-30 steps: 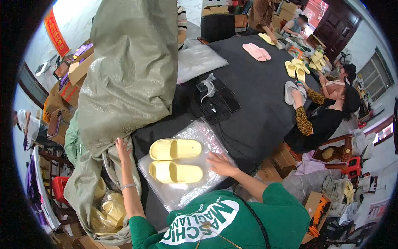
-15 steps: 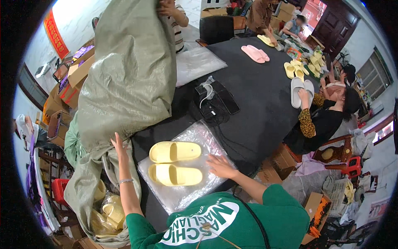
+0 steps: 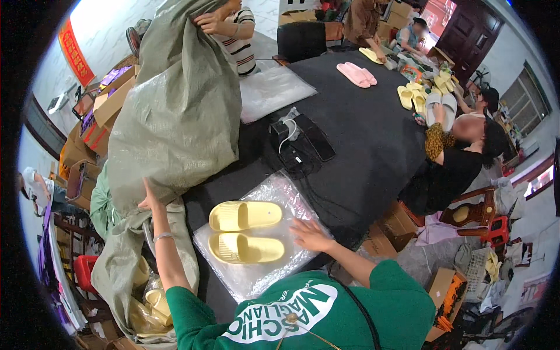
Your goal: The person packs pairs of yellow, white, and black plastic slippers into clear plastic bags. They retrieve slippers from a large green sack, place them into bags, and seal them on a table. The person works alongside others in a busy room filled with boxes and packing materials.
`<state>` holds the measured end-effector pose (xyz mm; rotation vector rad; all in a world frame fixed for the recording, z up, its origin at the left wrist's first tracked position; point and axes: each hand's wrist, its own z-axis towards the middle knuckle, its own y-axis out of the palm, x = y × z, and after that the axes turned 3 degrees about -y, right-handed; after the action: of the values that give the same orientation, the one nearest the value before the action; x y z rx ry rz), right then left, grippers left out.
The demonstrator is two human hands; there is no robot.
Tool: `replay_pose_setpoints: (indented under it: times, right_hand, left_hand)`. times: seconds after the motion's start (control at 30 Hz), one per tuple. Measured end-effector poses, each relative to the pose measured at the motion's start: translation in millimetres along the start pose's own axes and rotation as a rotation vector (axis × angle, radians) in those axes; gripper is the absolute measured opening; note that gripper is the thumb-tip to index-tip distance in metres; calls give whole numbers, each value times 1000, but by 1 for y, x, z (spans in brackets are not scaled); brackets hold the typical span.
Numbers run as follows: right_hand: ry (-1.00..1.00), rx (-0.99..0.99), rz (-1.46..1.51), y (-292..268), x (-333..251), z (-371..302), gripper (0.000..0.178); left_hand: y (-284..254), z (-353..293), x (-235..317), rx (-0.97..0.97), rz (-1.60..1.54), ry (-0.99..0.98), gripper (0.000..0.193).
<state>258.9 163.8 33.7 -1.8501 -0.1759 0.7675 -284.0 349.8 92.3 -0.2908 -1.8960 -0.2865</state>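
My right hand (image 3: 311, 234) lies flat with fingers spread on a stack of clear plastic bags (image 3: 230, 280), just right of two yellow slide slippers. The upper slipper (image 3: 265, 213) and lower slipper (image 3: 265, 249) rest side by side on the bags, toes to the left. My left hand (image 3: 151, 198) is raised against the lower part of a big grey-green woven sack (image 3: 175, 111), fingers stretched out; some are hidden. Across the table a person's hand (image 3: 213, 23) holds that sack up by its top. Below my left forearm, an open sack (image 3: 111, 268) contains bagged yellow slippers (image 3: 156, 303).
On the black-covered table (image 3: 361, 151) are a black phone (image 3: 315, 139), a power strip with cables (image 3: 287, 128), a plastic sheet stack (image 3: 277, 90) and pink slippers (image 3: 356, 74). A co-worker at right handles grey slippers (image 3: 448, 111). Cardboard boxes (image 3: 114, 102) stand at left.
My left hand has moved left and slightly up along the sack. The sack's top and the person's hand on it have shifted left. The co-worker's grey slippers have moved farther off.
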Motion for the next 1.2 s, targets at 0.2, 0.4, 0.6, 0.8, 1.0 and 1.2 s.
replay_pose_setpoints:
  times: [0.2, 0.4, 0.6, 0.8, 1.0, 1.2]
  right_hand:
    - [-5, -3, 9, 3, 1, 2, 55]
    - [-20, 21, 16, 2, 5, 0, 55]
    - [-47, 12, 51, 5, 0, 6, 54]
    - [-3, -52, 24, 7, 4, 6, 54]
    - [-57, 11, -29, 6, 6, 6, 53]
    - [-65, -39, -74, -1, 3, 7, 54]
  left_hand:
    - [-18, 37, -13, -366, -117, 11, 75]
    - [-35, 25, -10, -346, 96, 5, 58]
    - [-69, 14, -16, -171, 199, 257, 46]
    - [-92, -170, 71, -283, -116, 402, 40]
    - [-131, -219, 83, -239, -336, 287, 40]
    - [-185, -259, 103, 62, 370, 1213, 45]
